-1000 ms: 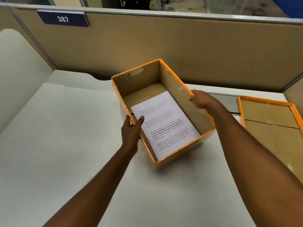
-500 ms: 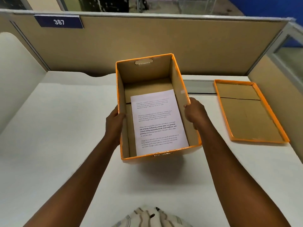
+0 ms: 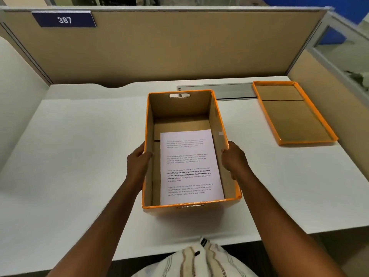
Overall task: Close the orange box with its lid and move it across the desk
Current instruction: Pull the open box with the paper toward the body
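My left hand (image 3: 137,166) presses flat against the outer left wall of the orange box (image 3: 146,156), fingers together and curled onto the rim, thumb side up. My right hand (image 3: 234,160) mirrors it on the right wall, fingers closed against the cardboard, fingertips just over the orange edge. Between them the box is clamped from both sides. It stands open on the white desk (image 3: 79,156), its handle cut-out on the far wall. Inside the box, a printed sheet of paper (image 3: 189,166) lies flat on the bottom, toward its near end. The lid (image 3: 291,114) lies upside down on the desk, well apart from the box, to its far right. Beyond the box rises a tan partition with a 387 sign (image 3: 63,19).
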Demonstrator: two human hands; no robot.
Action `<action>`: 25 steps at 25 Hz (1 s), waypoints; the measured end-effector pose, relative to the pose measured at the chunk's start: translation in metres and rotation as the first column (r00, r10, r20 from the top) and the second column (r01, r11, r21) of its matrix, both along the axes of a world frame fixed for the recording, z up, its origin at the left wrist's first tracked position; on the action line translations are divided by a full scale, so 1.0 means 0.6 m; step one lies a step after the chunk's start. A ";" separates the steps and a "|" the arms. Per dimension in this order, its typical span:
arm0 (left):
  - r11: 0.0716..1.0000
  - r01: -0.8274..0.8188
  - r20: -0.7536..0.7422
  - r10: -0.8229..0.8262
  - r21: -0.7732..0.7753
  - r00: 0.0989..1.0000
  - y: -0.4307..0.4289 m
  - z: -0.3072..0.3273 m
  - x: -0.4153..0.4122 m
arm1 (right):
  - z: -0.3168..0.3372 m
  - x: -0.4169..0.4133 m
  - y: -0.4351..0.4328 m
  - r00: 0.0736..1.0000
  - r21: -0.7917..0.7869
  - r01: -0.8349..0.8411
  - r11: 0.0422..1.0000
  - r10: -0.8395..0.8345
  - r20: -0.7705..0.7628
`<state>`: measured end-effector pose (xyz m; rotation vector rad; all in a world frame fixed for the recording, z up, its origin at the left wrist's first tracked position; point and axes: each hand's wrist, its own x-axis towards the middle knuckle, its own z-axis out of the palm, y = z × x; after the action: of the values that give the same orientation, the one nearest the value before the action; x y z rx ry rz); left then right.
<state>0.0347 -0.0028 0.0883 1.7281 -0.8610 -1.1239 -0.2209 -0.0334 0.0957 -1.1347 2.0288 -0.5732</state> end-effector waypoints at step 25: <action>0.986 0.011 0.733 0.114 -0.164 0.670 0.014 0.029 -0.047 | -0.013 -0.058 0.004 0.962 0.132 -0.153 0.979 0.117 0.246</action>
<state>0.0066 0.0053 0.1056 2.0767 -1.3321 -0.2384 -0.2558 -0.0311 0.0882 -1.0523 1.7444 -0.4559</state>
